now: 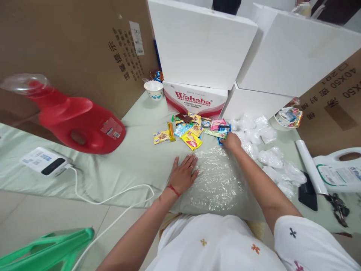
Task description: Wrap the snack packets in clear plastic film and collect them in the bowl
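Right hand (232, 142), head view: fingertips at a blue snack packet (225, 128); pinched or merely touching, cannot be told. Packet: right end of the snack pile (196, 130), before the Wahaha carton (194, 101); probably light, slick-wrapped, contents crushable; best taken by a sealed edge. Clear plastic film (216, 180): likely limp, slippery. Left hand (183, 174): released, palm down, fingers spread, beside the film. Right arm: extended forward, angled inward. Left forearm: slanting inward, red bracelet (173, 190) at wrist.

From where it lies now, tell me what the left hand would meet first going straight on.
The left hand would probably meet the yellow packet with the red logo, just ahead; one view leaves the hand's height unclear.
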The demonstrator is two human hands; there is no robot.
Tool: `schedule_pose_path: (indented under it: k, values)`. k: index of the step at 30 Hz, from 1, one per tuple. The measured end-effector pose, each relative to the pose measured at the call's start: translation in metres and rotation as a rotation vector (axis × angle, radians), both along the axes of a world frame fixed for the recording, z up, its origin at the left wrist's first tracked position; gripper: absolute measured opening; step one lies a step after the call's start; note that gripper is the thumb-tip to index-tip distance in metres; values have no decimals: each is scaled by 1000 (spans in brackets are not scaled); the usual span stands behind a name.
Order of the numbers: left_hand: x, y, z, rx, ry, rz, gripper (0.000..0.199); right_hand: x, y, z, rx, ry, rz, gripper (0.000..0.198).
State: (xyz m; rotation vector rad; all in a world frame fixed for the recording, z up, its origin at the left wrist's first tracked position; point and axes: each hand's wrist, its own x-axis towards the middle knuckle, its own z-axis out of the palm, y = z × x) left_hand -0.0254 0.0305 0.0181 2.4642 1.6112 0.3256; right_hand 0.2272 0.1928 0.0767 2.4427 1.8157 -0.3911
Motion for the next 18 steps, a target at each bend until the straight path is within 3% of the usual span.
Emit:
schedule_pose_path:
  k: [3, 5, 9, 11, 13, 15, 18]
  values:
    - [-2, -1, 1, 3, -24, 7, 54, 14, 1, 6, -31, 2, 11, 45]
    - [-2, -1, 2, 11, -36, 13, 54, 31, -3, 23, 25, -54, 27, 33]
    - [-4, -1, 4, -1, -50, 7, 54, 35, 6, 73, 340, -149, 119, 36]
    - [-4, 0, 5, -12, -55, 7, 55, 5, 17, 86, 502, -49, 382, 32]
    - [-4, 0, 5, -16, -55, 7, 55, -43, 26, 82, 517, 171, 782, 29]
    - [-4, 0, 6, -15, -51, 4, 54, -95, 29, 65, 364, 340, 1119, 29]
    - [-3, -1, 5, -12, -60, 6, 54, -138, 22, 33, 98, 318, 1290, 28]
